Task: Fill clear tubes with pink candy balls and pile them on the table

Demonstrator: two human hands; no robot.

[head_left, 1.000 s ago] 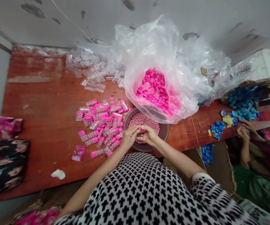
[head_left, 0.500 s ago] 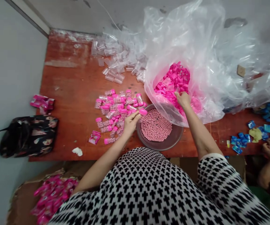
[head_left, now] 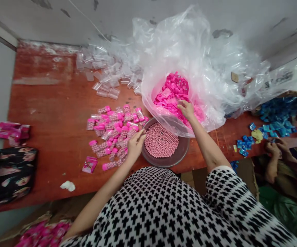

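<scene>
My left hand (head_left: 136, 144) is at the left rim of a dark round bowl (head_left: 183, 156), its thumb and forefinger slightly apart, and I see nothing between them. Pink beads (head_left: 161, 140) fill the middle of the bowl. My right hand (head_left: 186, 109) reaches into the mouth of a clear plastic bag (head_left: 148, 87), over bright pink plastic caps (head_left: 172, 90). Its fingers are bent together; whatever they pinch is too small to make out. Beside my left hand lies a pile of small clear bottles (head_left: 114, 125) with pink caps and pink beads inside.
Empty clear bottles (head_left: 109, 91) lie at the back of the red-brown table (head_left: 50, 137). A pink packet (head_left: 89, 164), white scrap (head_left: 68, 186) and flowered bag (head_left: 16, 171) are on the left. At the right, another person's hands (head_left: 274, 149) are near blue packets (head_left: 244, 142).
The pink-capped item in my left hand no longer shows there. My right hand stays over the caps in the bag. The view has shifted, showing more of the table's right side.
</scene>
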